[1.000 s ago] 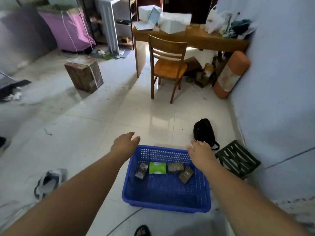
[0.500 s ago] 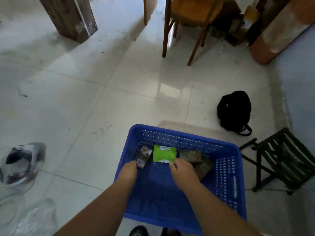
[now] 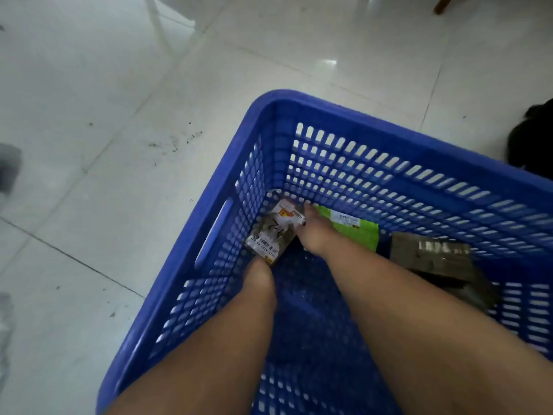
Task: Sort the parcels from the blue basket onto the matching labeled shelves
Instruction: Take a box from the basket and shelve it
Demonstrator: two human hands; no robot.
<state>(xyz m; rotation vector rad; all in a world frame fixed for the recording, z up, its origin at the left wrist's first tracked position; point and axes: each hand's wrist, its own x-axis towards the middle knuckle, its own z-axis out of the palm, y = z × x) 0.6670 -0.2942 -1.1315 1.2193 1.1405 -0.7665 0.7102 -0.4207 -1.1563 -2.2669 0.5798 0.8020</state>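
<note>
Both hands (image 3: 260,272) (image 3: 314,235) low, arms extended.

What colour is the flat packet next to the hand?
Bright green flat packet with a white label, beside the right hand; head view.

Glossy white tiled floor (image 3: 125,94) is filling the view, its thin dark grout lines (image 3: 74,259) running diagonally. Soft daylight is reflecting as a small bright patch (image 3: 329,62) near the top. Dark specks of dirt (image 3: 173,143) are lying scattered on one tile. A brown wooden furniture leg (image 3: 442,4) is showing at the upper edge. A black, blurred object (image 3: 535,139) is sitting at the right edge.
</note>
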